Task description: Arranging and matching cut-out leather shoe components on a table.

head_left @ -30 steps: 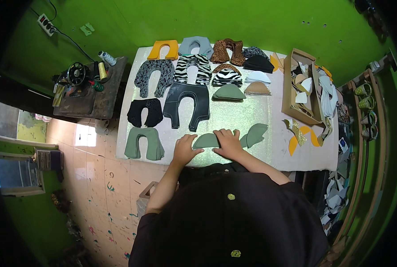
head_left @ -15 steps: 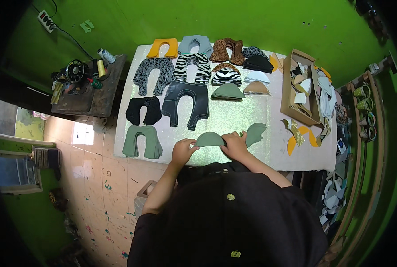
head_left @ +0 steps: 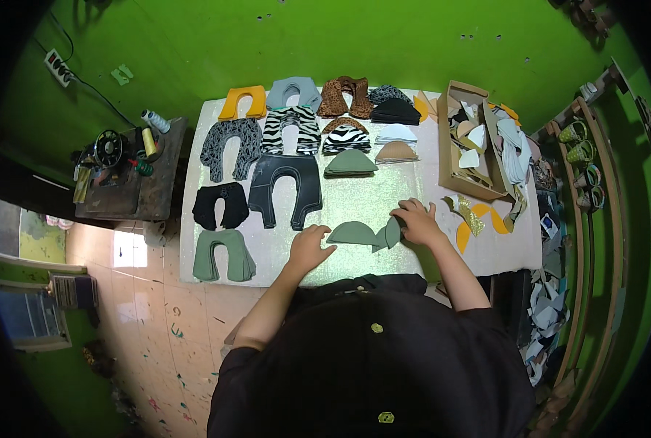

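On the pale table (head_left: 384,197) a green half-round fabric piece (head_left: 351,233) lies near the front edge. My left hand (head_left: 309,247) rests flat just left of it, fingers touching its edge. My right hand (head_left: 415,221) grips a second green piece (head_left: 389,233) that is folded up beside the first. Farther back lie rows of cut pieces: green (head_left: 223,255), black (head_left: 220,205) and dark grey (head_left: 286,184) U-shaped pieces, zebra-striped ones (head_left: 287,128), an orange one (head_left: 242,101), and a stack of green half-rounds (head_left: 349,163).
A cardboard box (head_left: 463,142) of mixed cutouts stands at the right, with yellow and glittery scraps (head_left: 475,221) before it. A sewing machine (head_left: 110,150) and thread cones sit on a dark side table at the left. Shelving with shoe forms runs along the right.
The second green piece, lying flat at the right before, is now folded up and drawn against the half-round piece by my right hand. My left hand slid slightly left off the half-round.
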Available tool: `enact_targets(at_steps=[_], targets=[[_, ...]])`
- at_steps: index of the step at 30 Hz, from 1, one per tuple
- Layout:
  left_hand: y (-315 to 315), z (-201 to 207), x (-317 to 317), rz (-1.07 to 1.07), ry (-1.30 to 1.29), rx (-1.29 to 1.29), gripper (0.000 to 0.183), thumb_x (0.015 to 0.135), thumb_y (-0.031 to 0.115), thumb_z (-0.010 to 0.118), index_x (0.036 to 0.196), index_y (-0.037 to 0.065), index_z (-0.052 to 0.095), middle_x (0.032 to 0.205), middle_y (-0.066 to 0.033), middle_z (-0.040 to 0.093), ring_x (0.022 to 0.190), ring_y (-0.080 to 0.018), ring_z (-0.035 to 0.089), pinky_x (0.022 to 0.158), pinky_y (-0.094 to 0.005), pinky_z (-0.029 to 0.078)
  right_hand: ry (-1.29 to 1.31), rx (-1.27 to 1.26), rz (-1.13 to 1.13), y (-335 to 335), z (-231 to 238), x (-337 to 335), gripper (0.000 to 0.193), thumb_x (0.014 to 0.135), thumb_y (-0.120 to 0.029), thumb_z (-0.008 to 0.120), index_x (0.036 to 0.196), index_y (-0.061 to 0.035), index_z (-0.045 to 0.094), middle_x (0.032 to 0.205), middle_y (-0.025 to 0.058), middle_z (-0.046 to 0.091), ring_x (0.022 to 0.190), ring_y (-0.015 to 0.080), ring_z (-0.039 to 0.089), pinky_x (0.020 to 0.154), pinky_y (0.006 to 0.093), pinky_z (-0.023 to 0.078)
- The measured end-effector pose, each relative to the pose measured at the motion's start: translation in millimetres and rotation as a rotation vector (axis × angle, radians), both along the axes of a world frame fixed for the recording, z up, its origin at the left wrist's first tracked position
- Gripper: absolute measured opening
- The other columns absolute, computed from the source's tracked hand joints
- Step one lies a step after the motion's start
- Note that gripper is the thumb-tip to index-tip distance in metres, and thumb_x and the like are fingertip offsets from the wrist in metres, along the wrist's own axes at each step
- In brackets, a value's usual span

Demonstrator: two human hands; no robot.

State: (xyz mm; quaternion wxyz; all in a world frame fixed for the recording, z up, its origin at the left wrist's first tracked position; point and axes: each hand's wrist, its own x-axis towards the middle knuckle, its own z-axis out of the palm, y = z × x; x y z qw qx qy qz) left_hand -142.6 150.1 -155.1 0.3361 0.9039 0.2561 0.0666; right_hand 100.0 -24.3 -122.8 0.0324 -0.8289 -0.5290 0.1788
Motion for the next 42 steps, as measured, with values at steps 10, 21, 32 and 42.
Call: enact_targets(at_steps=[10, 21, 32, 42], targets=[[7, 29, 11, 0.070, -0.224, -0.080, 0.036, 0.074, 0.017, 0.068, 0.106, 0.005, 0.058, 0.098, -0.0133, 0.058, 0.091, -0.0278, 0.058, 0.080, -0.0361, 0.046, 0.180, 0.107, -0.110, -4, 49, 13, 0.011, 0.077, -0.011, 0.062, 0.087, -0.0132, 0.058, 0.076, 0.0036, 0.062, 0.081, 0.0240, 0.060, 0.099, 0.0558, 0.019], [14, 5, 1, 0.091, -0.235, -0.089, 0.025, 0.079, 0.004, 0.054, 0.103, 0.004, 0.060, 0.093, -0.0133, 0.059, 0.087, -0.0277, 0.059, 0.078, -0.0341, 0.047, 0.558, 0.158, -0.147, 36, -18, -47, 0.017, 0.079, -0.027, 0.066, 0.091, -0.0141, 0.067, 0.076, 0.0037, 0.060, 0.087, 0.0195, 0.054, 0.094, 0.0481, 0.018], [4, 17, 9, -0.045, -0.202, -0.013, 0.031, 0.081, 0.011, 0.058, 0.112, 0.006, 0.058, 0.105, -0.0128, 0.059, 0.098, -0.0298, 0.056, 0.084, -0.0374, 0.044, 0.350, 0.171, -0.033, 43, -21, -55, 0.020, 0.077, -0.028, 0.067, 0.095, -0.0179, 0.066, 0.080, 0.0025, 0.058, 0.092, 0.0209, 0.052, 0.092, 0.0502, 0.021], [-28, -18, 42, -0.415, -0.015, 0.351, 0.046, 0.091, 0.022, 0.047, 0.136, 0.015, 0.037, 0.140, -0.0077, 0.038, 0.130, -0.0237, 0.035, 0.102, -0.0491, 0.029, 0.212, 0.410, -0.266, 10, -33, -52, 0.048, 0.077, -0.029, 0.065, 0.121, -0.0151, 0.051, 0.120, 0.0079, 0.049, 0.116, 0.0241, 0.042, 0.096, 0.0484, 0.021]])
